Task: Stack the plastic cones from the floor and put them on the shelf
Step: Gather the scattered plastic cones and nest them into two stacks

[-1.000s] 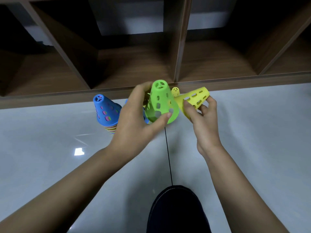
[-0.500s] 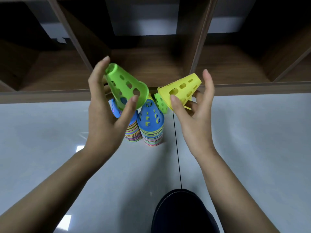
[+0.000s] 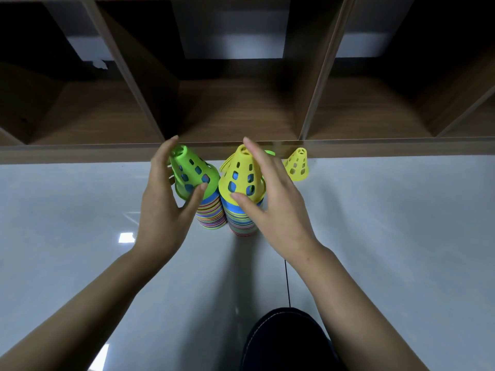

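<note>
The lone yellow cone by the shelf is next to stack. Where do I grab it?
Grip the lone cone round its narrow top, coming from above. It stands upright on the floor, wide rim down, and nothing covers its top.

I am seeing the grey floor (image 3: 401,236) carrying two striped stacks of cones, side by side. The left stack (image 3: 211,215) is standing directly under the green cone (image 3: 191,174) my left hand (image 3: 163,210) is gripping. The right stack (image 3: 241,223) is standing under the yellow cone (image 3: 241,175) my right hand (image 3: 278,204) is holding. Right of that grip, a lone cone (image 3: 296,165) is sitting by the shelf (image 3: 80,153).
</note>
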